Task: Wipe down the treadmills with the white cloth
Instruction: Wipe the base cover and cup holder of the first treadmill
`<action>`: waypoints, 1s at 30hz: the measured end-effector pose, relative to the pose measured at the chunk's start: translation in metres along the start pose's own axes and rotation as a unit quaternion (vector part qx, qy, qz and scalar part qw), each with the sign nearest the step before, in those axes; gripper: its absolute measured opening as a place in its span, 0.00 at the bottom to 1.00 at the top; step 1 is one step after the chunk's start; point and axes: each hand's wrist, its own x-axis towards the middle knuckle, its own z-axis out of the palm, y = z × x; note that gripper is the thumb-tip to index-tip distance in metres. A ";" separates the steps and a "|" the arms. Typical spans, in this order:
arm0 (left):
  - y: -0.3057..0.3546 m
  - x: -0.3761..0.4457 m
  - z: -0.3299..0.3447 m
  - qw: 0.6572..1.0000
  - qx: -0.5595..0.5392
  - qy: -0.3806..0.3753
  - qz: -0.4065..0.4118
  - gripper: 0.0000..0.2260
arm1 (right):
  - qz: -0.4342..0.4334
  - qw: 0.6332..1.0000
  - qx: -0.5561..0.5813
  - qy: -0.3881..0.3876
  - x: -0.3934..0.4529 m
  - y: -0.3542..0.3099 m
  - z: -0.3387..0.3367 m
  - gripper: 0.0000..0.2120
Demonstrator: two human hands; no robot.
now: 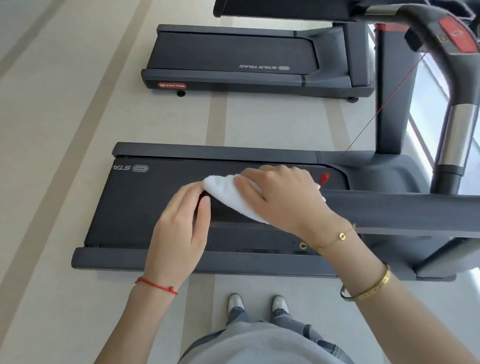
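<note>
I stand beside the near treadmill (151,203), whose dark belt runs left to right below my hands. Its grey handrail (401,212) reaches in from the right at hand height. A white cloth (228,193) is draped over the rail's free end. My right hand (278,196) lies on top of the cloth with its fingers curled round cloth and rail. My left hand (177,229) curls round the very tip of the rail, touching the cloth's left edge. A second treadmill (226,51) stands further off, parallel to the first.
A red safety clip (324,178) on a thin red cord lies on the near treadmill's front cover. The curved console handle (458,131) with a silver grip rises at the right. My shoes (235,303) stand on the pale tiled floor (51,164).
</note>
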 end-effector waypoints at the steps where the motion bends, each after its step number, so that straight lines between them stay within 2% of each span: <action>1: -0.001 0.000 0.000 1.000 -0.004 -0.001 0.003 0.14 | -0.017 1.000 0.009 0.018 -0.006 0.002 -0.001 0.15; 4: -0.003 -0.001 -0.001 1.000 0.004 -0.008 0.005 0.17 | -0.070 0.995 0.035 0.064 -0.033 0.018 -0.003 0.18; 7: -0.004 -0.003 -0.002 1.000 0.013 -0.012 0.005 0.18 | -0.004 0.995 0.027 0.091 -0.034 0.035 0.000 0.11; 9: -0.002 -0.003 -0.001 1.000 0.011 -0.012 0.007 0.17 | 0.024 0.989 -0.020 0.146 -0.026 0.023 0.005 0.10; 11: 0.000 -0.002 0.000 1.000 0.003 -0.008 0.007 0.16 | -0.002 0.983 -0.031 0.183 -0.024 0.004 0.014 0.09; 15: 0.005 -0.003 0.001 1.000 0.010 0.005 -0.005 0.17 | -0.051 0.973 -0.003 0.225 -0.053 0.007 0.031 0.16; 17: 0.011 -0.001 0.003 0.999 0.026 0.006 0.019 0.16 | -0.014 0.964 -0.029 0.263 -0.070 0.034 0.031 0.15; 19: 0.022 0.003 0.007 0.997 0.048 0.001 0.057 0.15 | 0.067 0.951 -0.023 0.301 -0.079 0.062 0.023 0.11; 22: 0.040 0.008 0.019 0.991 0.093 0.003 0.095 0.12 | 0.139 0.933 -0.009 0.332 -0.075 0.065 0.019 0.12; 26: 0.058 0.011 0.035 0.986 0.122 0.013 0.109 0.12 | 0.039 0.947 -0.012 0.318 -0.074 0.044 0.038 0.12; 28: 0.065 0.012 0.042 0.986 0.127 0.005 0.107 0.12 | -0.010 0.944 -0.023 0.328 -0.080 0.060 0.039 0.14; 30: 0.072 0.011 0.050 0.985 0.132 -0.005 0.109 0.12 | -0.010 0.937 -0.036 0.346 -0.090 0.084 0.038 0.14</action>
